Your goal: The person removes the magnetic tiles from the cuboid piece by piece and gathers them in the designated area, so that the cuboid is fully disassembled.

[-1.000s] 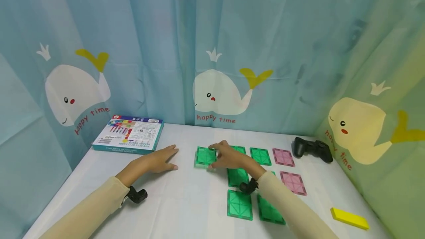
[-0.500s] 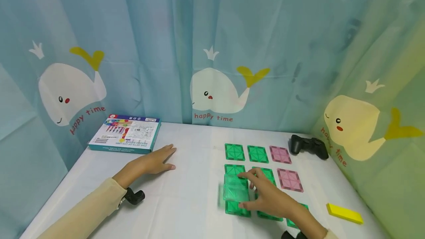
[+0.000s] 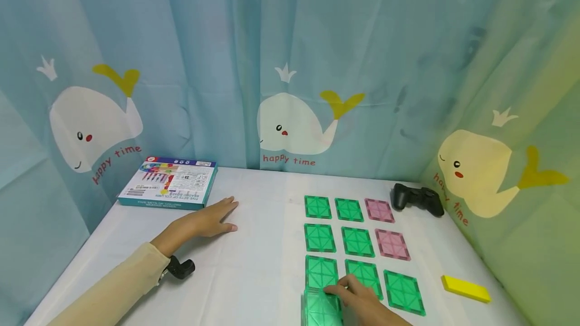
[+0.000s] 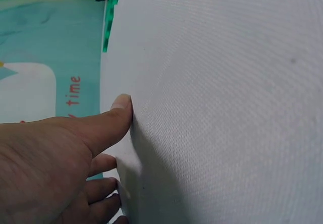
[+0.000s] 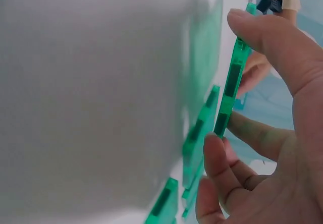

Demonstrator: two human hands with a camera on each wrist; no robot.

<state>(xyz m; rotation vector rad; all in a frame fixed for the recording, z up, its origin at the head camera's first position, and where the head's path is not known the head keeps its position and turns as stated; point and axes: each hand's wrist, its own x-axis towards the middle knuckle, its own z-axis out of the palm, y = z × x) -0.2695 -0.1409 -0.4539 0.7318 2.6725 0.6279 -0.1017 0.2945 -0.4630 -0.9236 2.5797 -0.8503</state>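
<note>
In the head view my right hand [image 3: 362, 300] holds a square green translucent magnetic tile [image 3: 322, 312] above the white table, just in front of a column of matching tiles. The right wrist view shows this held tile [image 5: 233, 77] pinched by its edges between thumb and fingertips, its green shadow on the cloth below. Rows of flat green tiles [image 3: 319, 238] lie beyond the hand, with two pink tiles [image 3: 392, 244] at their right. My left hand [image 3: 209, 221] rests on the table with fingers loosely extended, holding nothing; in the left wrist view its thumb [image 4: 113, 120] points across the cloth.
A flat printed box [image 3: 169, 183] lies at the back left, close to my left hand. A black game controller [image 3: 417, 199] sits at the back right, and a yellow block [image 3: 465, 288] near the right edge. Blue curtains [image 3: 217, 64] with whales hang behind the table.
My right hand has carried the green tile from the back middle, over the left column of tiles, toward the table's front. My left hand has stayed in place.
</note>
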